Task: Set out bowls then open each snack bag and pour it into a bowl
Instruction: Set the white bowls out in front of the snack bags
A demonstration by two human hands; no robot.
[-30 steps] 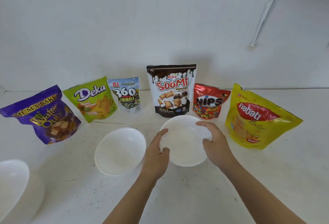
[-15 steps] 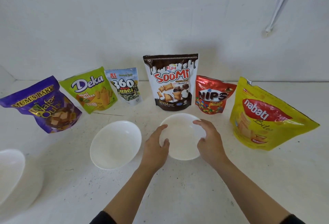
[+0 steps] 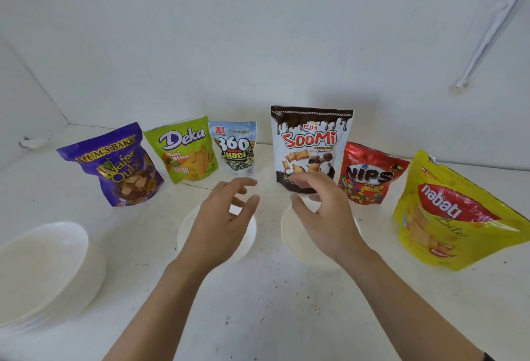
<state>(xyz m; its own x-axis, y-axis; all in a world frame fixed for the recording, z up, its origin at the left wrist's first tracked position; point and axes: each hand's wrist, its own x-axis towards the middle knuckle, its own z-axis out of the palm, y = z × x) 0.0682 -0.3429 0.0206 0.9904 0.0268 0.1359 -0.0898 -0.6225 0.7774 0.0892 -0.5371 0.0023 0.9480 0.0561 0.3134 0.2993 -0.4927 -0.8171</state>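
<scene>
White scuffed tabletop (image 3: 258,303). Both hands, left (image 3: 222,217) and right (image 3: 321,211), hover empty, fingers spread, over two white bowls (image 3: 289,234). I'd grip the brown-and-white Soomi pouch (image 3: 311,142) by its top seal, upright.

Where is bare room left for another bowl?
Free: the tabletop in front, between the forearms, and the patch between the bowl stack and left bowl. Crowded: the bag row behind, from Wafer Qube bag to Nabati bag.
</scene>
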